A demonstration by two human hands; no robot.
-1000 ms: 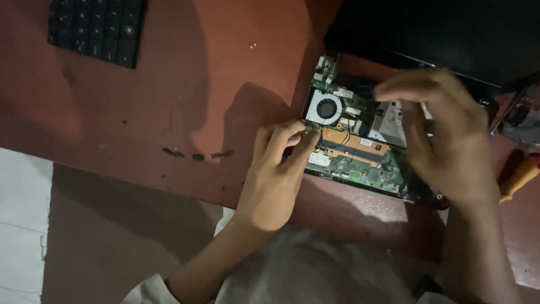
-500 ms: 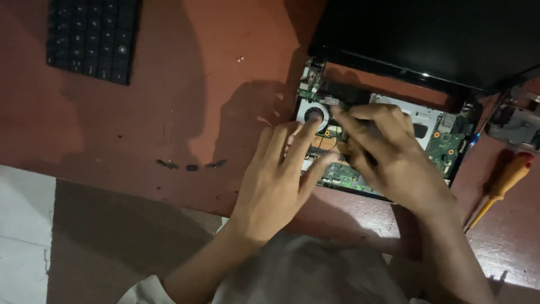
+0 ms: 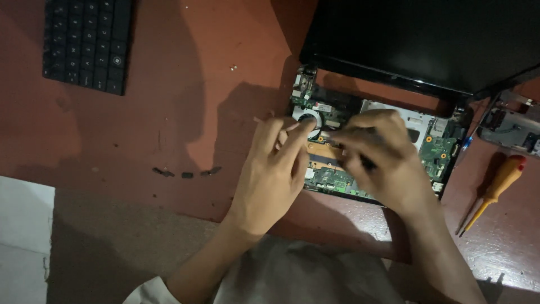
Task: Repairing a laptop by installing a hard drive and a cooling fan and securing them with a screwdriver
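Green circuit board (image 3: 436, 152) under both hands: left hand (image 3: 275, 169) fingertips pinched, right hand (image 3: 382, 163) curled, grip unclear.

Single head-worn view, looking steeply down from above the person onto the reddish-brown desk (image 3: 169, 67). The camera sits close, at arm's reach: both forearms enter from the lower edge. The opened black laptop with exposed green circuit board (image 3: 439, 149) occupies upper right; a detached black keyboard (image 3: 87, 42) lies upper left.

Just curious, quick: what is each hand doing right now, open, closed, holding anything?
Left hand: fingers half curled, tips at the circuit board; hold cannot be told.
Right hand: closed on a dark thin tool.
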